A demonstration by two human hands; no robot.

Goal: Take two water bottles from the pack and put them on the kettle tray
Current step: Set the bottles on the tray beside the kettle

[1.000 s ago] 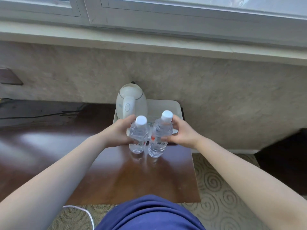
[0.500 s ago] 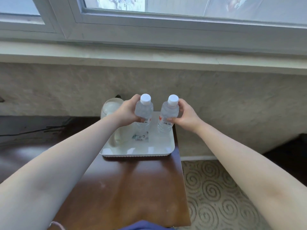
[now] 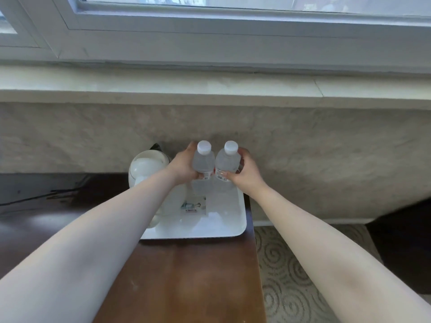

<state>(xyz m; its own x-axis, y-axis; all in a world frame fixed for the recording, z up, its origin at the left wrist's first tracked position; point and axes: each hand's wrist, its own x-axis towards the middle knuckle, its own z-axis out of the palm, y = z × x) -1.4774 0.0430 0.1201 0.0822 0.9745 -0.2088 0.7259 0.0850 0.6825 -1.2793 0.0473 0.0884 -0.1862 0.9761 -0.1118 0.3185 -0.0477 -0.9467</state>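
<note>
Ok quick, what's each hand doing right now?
Left hand: closed around the left bottle.
Right hand: closed around the right bottle.

Both forearms are bare to the frame edge (no sleeves, watch or rings), hands (image 3: 184, 167) ungloved.

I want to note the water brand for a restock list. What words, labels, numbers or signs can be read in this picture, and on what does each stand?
No text can be read.
Left bottle: label with a barcode and a red patch, too blurred to read.
Right bottle: label with a barcode, too blurred to read.
Printed card lying in the white tray: picture and small print, too small to read.
Kettle: no marking visible.
</note>
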